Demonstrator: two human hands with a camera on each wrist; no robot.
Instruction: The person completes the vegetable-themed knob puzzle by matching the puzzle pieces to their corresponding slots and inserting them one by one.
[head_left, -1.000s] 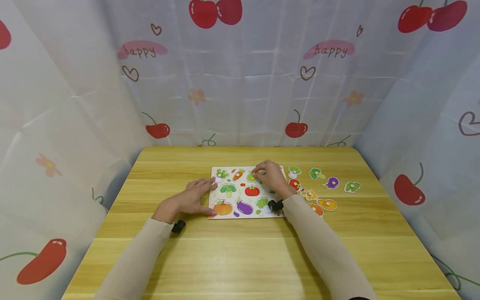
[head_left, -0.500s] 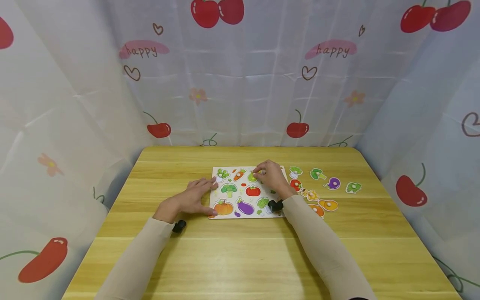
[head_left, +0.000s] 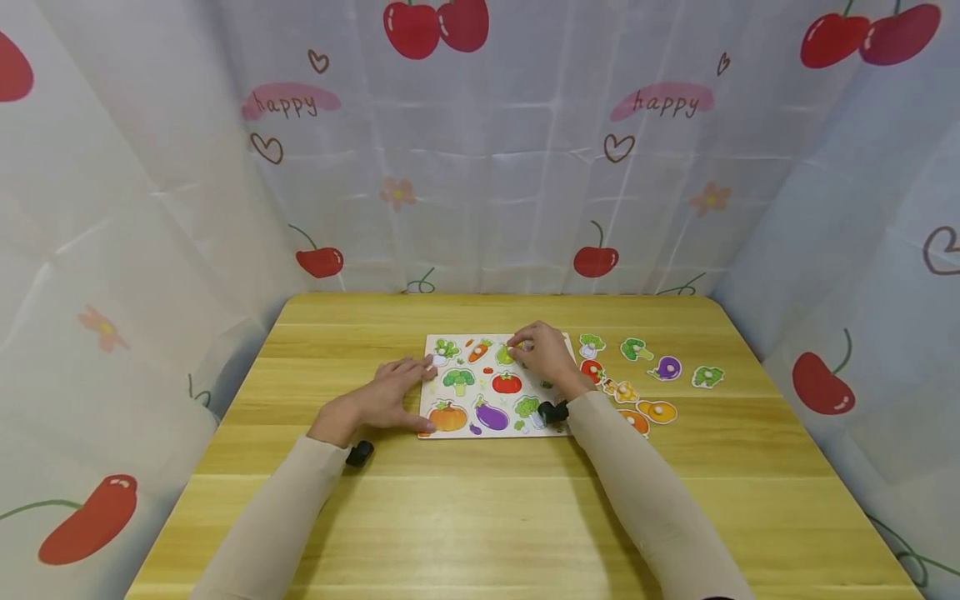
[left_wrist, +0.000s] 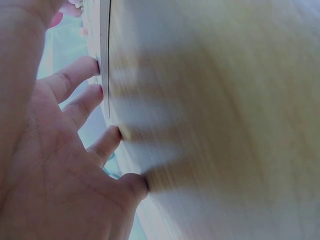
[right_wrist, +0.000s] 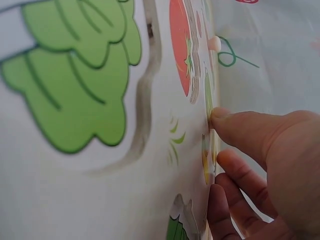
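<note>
A white vegetable puzzle board (head_left: 480, 402) lies on the table between both hands. My left hand (head_left: 381, 396), fingers spread, rests at its left edge; in the left wrist view several fingertips touch the edge and table. My right hand (head_left: 546, 354) reaches over the upper right of the board. Its thumb and forefinger pinch at a green puzzle piece (head_left: 504, 355); the grip point is partly hidden by the fingers. In the right wrist view the thumb (right_wrist: 235, 125) touches the green shape. The carrot piece (head_left: 477, 352) and leafy green piece (head_left: 446, 348) sit in the board with knobs showing.
Right of the board lie several loose knobbed pieces, among them a broccoli (head_left: 636, 349), an eggplant (head_left: 666, 368), a tomato (head_left: 591, 372) and a leafy green (head_left: 707, 377). The wooden table (head_left: 480, 517) is bounded by a printed curtain (head_left: 487, 208) behind and at both sides.
Both hands stay in nearly the same pose at the board. Only the head view shifts slightly.
</note>
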